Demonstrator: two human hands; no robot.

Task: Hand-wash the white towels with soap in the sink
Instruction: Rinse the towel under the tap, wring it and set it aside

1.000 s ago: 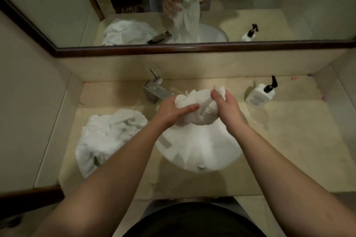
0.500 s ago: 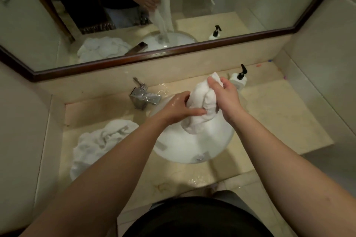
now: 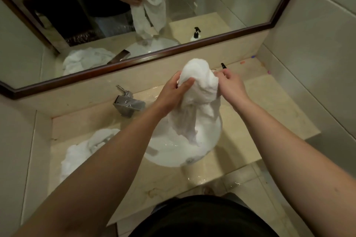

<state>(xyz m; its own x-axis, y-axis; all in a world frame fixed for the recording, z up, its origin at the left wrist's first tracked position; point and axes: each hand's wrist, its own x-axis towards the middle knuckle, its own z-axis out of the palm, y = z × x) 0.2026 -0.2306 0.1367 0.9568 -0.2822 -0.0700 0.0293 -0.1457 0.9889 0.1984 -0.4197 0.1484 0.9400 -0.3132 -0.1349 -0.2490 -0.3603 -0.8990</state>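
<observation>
A wet white towel [image 3: 198, 90] hangs bunched above the round white sink [image 3: 169, 152], its lower end trailing into the basin. My left hand [image 3: 173, 92] grips the towel's left side, thumb pressed into the cloth. My right hand [image 3: 231, 86] pinches the towel's right side near the top. A second heap of white towels [image 3: 90, 146] lies on the counter left of the sink, partly hidden by my left forearm. Only the black pump of the soap bottle [image 3: 223, 66] shows behind my right hand.
A chrome faucet [image 3: 128, 104] stands at the sink's back left. The beige counter [image 3: 269, 117] has water puddles near its front edge. A wood-framed mirror [image 3: 134, 59] runs along the back wall. Tiled walls close in on both sides.
Both hands have lifted the towel higher above the sink, and more of it now hangs loose down into the basin. The view has tilted and moved closer.
</observation>
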